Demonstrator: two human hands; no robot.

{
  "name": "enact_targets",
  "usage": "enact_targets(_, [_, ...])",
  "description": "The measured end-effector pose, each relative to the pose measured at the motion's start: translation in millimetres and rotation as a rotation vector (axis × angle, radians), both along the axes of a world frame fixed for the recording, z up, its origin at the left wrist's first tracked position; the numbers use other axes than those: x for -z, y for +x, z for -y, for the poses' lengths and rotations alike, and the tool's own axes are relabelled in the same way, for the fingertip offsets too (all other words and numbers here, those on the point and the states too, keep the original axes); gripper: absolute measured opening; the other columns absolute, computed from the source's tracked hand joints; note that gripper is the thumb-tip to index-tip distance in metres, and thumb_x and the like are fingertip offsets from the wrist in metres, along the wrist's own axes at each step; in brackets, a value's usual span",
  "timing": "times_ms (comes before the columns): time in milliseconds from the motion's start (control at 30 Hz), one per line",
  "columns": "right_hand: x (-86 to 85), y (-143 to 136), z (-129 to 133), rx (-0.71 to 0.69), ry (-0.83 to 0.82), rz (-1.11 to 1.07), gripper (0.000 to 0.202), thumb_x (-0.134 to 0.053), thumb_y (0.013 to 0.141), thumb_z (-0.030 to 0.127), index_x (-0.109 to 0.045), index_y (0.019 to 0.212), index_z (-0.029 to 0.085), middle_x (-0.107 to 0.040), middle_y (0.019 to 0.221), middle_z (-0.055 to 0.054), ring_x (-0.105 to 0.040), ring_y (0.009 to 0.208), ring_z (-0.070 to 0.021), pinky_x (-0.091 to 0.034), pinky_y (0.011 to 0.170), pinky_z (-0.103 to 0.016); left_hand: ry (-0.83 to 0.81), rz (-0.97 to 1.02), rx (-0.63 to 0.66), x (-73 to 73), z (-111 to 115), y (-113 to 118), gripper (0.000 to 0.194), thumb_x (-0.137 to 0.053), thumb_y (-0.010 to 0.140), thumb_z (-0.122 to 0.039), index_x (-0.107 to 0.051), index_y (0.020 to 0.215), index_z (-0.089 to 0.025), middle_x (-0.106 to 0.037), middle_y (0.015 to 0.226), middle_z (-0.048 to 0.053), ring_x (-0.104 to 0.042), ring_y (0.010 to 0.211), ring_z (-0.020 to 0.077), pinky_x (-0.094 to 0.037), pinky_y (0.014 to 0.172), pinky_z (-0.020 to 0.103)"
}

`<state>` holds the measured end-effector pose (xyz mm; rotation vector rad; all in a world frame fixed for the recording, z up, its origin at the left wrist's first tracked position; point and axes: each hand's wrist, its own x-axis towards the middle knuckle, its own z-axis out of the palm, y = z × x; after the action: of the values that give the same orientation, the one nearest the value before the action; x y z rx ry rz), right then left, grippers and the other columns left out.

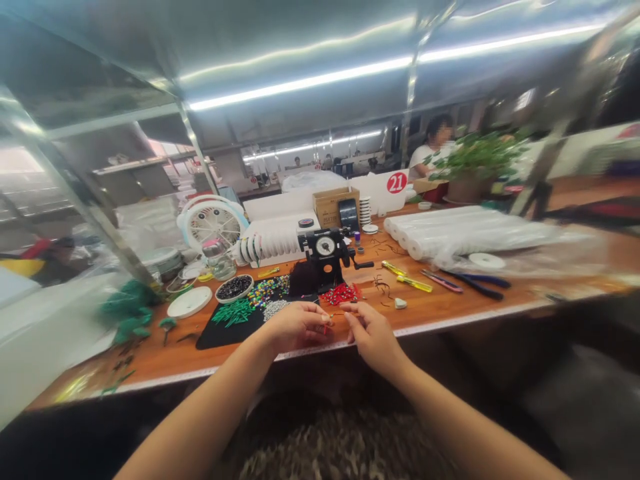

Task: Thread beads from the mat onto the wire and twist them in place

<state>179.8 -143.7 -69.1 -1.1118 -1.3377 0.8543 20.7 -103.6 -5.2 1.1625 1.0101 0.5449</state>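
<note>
Both forearms reach in from six o'clock over the wooden counter [450,303]'s near edge, left hand [296,325] and right hand [373,333] nearly meeting. At eleven o'clock, a white bowl [234,289] holds dark beads. Left fingertips are pinched together on a small red-and-green bead piece [327,323]; whether the right grip is closed cannot be told.

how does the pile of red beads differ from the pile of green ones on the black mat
The red beads lie in a small heap at the mat's right end, just below the black hand-crank machine; the green beads spread wider at the left end, near the bowl of dark beads. The green ones look long and thin; the red ones look shorter, though too small to be sure. Both lie loose on the black mat.
</note>
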Motion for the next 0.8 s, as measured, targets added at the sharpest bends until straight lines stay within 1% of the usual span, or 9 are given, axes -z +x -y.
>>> enact_targets(67, [-2.9, 0, -6, -0.087, -0.043, 0.002, 0.026, -0.046, 0.083, 0.036, -0.059, 0.092, 0.015, -0.059, 0.058, -0.001, -0.052, 0.043, -0.0129, -0.041, 0.046, -0.025, 0.037, -0.008, 0.008, -1.8, -1, 0, 0.021, -0.076, 0.056, -0.024, -0.060, 0.065, -0.013, -0.061, 0.066, 0.006, -0.058, 0.062, 0.0161, -0.045, 0.066, 0.030])
enact_targets(133, [-4.1, 0, -9, -0.146, -0.066, 0.008, 0.023, -0.048, 0.082, 0.036, -0.061, 0.086, 0.017, -0.055, 0.050, 0.002, -0.050, 0.041, -0.0122, -0.039, 0.044, -0.024, 0.097, -0.035, 0.010, -1.6, -2, 0, 0.018, -0.075, 0.056, -0.024, -0.061, 0.061, -0.013, -0.060, 0.061, 0.004, -0.056, 0.061, 0.0157, -0.043, 0.065, 0.029])
enact_targets(267, [-3.2, -1, -8, -0.149, -0.021, 0.042, 0.021, -0.050, 0.081, 0.034, -0.064, 0.079, 0.019, -0.060, 0.057, 0.001, -0.054, 0.048, -0.0130, -0.041, 0.049, -0.024, 0.230, -0.119, -0.008, 0.5, -3, 0, 0.012, -0.072, 0.057, -0.021, -0.063, 0.058, -0.013, -0.061, 0.060, 0.004, -0.054, 0.064, 0.0168, -0.039, 0.066, 0.028])
enact_targets(400, [-5.9, -1, -6, -0.112, 0.062, 0.082, 0.021, -0.051, 0.081, 0.030, -0.068, 0.081, 0.018, -0.068, 0.074, -0.003, -0.061, 0.069, -0.0171, -0.045, 0.066, -0.027, 0.296, -0.166, -0.005, 0.2, -2, 0, 0.012, -0.069, 0.058, -0.025, -0.064, 0.060, -0.014, -0.061, 0.060, 0.003, -0.051, 0.062, 0.0167, -0.037, 0.064, 0.028])
enact_targets(467, [-9.0, 0, -5, -0.112, 0.079, 0.072, 0.021, -0.052, 0.080, 0.029, -0.069, 0.082, 0.017, -0.069, 0.078, -0.004, -0.062, 0.075, -0.0186, -0.046, 0.071, -0.029, 0.326, -0.188, -0.001, -0.3, -1, 1, 0.013, -0.068, 0.059, -0.027, -0.063, 0.060, -0.015, -0.060, 0.059, 0.002, -0.050, 0.061, 0.0162, -0.036, 0.061, 0.027])
enact_targets(567, [-12.9, 0, -5, -0.121, 0.045, 0.003, 0.023, -0.053, 0.079, 0.032, -0.070, 0.079, 0.017, -0.070, 0.077, -0.004, -0.063, 0.076, -0.0196, -0.046, 0.074, -0.030, 0.388, -0.235, -0.002, -0.7, 1, 2, 0.013, -0.067, 0.061, -0.028, -0.063, 0.062, -0.016, -0.059, 0.058, 0.001, -0.050, 0.059, 0.0156, -0.035, 0.058, 0.026])
enact_targets(667, [-13.7, -1, -5, -0.133, -0.006, -0.057, 0.023, -0.054, 0.079, 0.031, -0.071, 0.076, 0.016, -0.071, 0.076, -0.005, -0.063, 0.076, -0.0191, -0.046, 0.075, -0.030, 0.442, -0.290, 0.010, -0.1, 4, 5, 0.010, -0.063, 0.065, -0.026, -0.063, 0.063, -0.016, -0.063, 0.064, 0.003, -0.054, 0.063, 0.0171, -0.038, 0.060, 0.026])
enact_targets(733, [-12.7, -3, -6, -0.126, -0.030, -0.061, 0.022, -0.055, 0.078, 0.030, -0.071, 0.074, 0.015, -0.071, 0.074, -0.005, -0.063, 0.074, -0.0187, -0.045, 0.074, -0.029, 0.463, -0.323, 0.021, 0.7, 7, 7, 0.010, -0.059, 0.068, -0.025, -0.061, 0.064, -0.017, -0.066, 0.066, 0.004, -0.058, 0.062, 0.0182, -0.040, 0.058, 0.026])
enact_targets(800, [-11.5, -4, -8, -0.097, -0.047, -0.051, 0.022, -0.056, 0.076, 0.031, -0.070, 0.073, 0.014, -0.070, 0.071, -0.005, -0.062, 0.071, -0.0183, -0.045, 0.071, -0.028, 0.494, -0.355, 0.021, 1.5, 10, 8, 0.011, -0.055, 0.071, -0.024, -0.060, 0.065, -0.017, -0.065, 0.063, 0.004, -0.058, 0.058, 0.0182, -0.041, 0.055, 0.026])
